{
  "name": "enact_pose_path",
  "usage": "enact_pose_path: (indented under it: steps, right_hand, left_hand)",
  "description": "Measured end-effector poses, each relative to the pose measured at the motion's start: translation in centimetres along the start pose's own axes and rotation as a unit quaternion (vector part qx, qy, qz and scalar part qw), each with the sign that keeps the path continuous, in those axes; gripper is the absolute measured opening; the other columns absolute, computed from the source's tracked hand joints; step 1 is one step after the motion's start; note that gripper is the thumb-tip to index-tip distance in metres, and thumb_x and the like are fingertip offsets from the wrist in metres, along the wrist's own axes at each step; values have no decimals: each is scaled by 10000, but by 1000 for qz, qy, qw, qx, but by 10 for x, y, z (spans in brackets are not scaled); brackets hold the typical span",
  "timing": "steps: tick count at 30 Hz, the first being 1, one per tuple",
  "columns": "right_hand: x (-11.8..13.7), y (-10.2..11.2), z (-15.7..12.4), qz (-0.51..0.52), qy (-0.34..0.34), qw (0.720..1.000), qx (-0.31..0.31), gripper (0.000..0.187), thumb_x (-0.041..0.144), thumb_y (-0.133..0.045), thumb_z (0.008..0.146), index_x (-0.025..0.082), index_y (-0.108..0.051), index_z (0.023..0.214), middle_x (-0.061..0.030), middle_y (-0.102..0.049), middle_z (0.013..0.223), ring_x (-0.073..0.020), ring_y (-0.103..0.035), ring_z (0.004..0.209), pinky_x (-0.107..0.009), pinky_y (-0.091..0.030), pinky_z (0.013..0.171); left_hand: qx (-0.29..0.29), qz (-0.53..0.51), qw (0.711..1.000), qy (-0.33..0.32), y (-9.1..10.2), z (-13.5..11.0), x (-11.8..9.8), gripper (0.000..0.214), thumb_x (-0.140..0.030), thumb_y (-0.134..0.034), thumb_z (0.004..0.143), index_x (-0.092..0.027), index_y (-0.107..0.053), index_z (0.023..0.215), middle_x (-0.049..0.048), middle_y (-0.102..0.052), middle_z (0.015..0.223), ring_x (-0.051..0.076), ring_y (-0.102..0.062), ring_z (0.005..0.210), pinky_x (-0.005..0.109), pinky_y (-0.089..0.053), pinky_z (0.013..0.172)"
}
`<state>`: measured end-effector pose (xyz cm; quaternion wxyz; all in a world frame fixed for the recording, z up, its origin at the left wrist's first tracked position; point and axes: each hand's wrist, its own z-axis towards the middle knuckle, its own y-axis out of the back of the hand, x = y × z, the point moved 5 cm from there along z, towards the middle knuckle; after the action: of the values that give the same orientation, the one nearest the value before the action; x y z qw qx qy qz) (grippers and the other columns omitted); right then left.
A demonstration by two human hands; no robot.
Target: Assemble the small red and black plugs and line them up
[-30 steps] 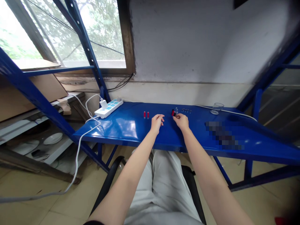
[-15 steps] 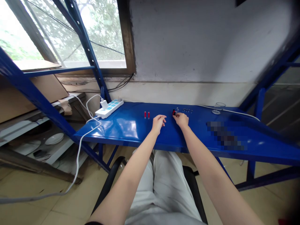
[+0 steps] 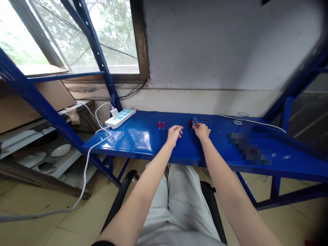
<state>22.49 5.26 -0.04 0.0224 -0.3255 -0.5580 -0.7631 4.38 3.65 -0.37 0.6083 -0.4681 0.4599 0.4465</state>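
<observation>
Over the blue table [image 3: 138, 123], my left hand [image 3: 175, 134] is held with its fingers curled and thumb pressed to them; anything inside is too small to make out. My right hand [image 3: 202, 130] reaches to the table with its fingertips pinched together, hiding what is between them. Just left of those fingertips are small red-and-black pieces [image 3: 191, 123], with small clear pieces [image 3: 195, 119] behind. Two small red capped tubes [image 3: 161, 125] stand side by side to the left of my left hand. Several tiny pieces [image 3: 206, 120] lie in rows beyond my right hand.
A white power strip [image 3: 120, 118] with a plugged-in cable lies at the table's left end. Toward the back right is a clear glass dish [image 3: 241, 118], near a white cable. A blurred-out dark object [image 3: 248, 148] lies at right. Blue metal posts frame both sides.
My right hand has shifted slightly right, away from the red-and-black pieces, which now show more fully. My left hand keeps nearly the same pose.
</observation>
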Motion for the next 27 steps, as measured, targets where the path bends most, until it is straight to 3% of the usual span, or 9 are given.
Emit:
enact_pose_path:
  steps: [6, 14, 23, 27]
  right_hand:
    - [-5, 0, 0, -2, -3, 1000, 9, 169, 210, -496, 804, 207, -623, 914, -73, -666, 931, -234, -578, 938, -370, -342, 812]
    - [-7, -3, 5, -19, -3, 1000, -6, 223, 375, -556, 791, 208, -691, 852, -86, -679, 869, -244, -589, 917, -374, -343, 831]
    - [-9, -6, 8, -33, -3, 999, -5, 250, 391, -570, 773, 239, -716, 910, -83, -689, 921, -243, -595, 939, -352, -354, 829]
    - [-8, -5, 7, -38, -8, 999, 0, 252, 397, -570, 775, 250, -711, 924, -75, -688, 923, -239, -593, 948, -342, -359, 819]
  left_hand:
    - [4, 7, 1000, -1, 0, -1, 1, 137, -194, -491, 769, -129, -612, 778, -29, -521, 575, 37, -434, 379, 186, -310, 421]
    - [1, 23, 1000, -5, -1, -2, -3, 129, -172, -483, 760, -133, -606, 749, -35, -516, 556, 36, -425, 372, 188, -319, 431]
    - [-2, 53, 999, -12, -1, -2, -2, 139, -208, -486, 759, -145, -609, 761, -33, -522, 567, 41, -419, 384, 193, -338, 444]
    - [-12, 121, 992, -27, -1, -3, -5, 140, -219, -485, 760, -149, -606, 764, -23, -527, 574, 60, -444, 432, 199, -359, 478]
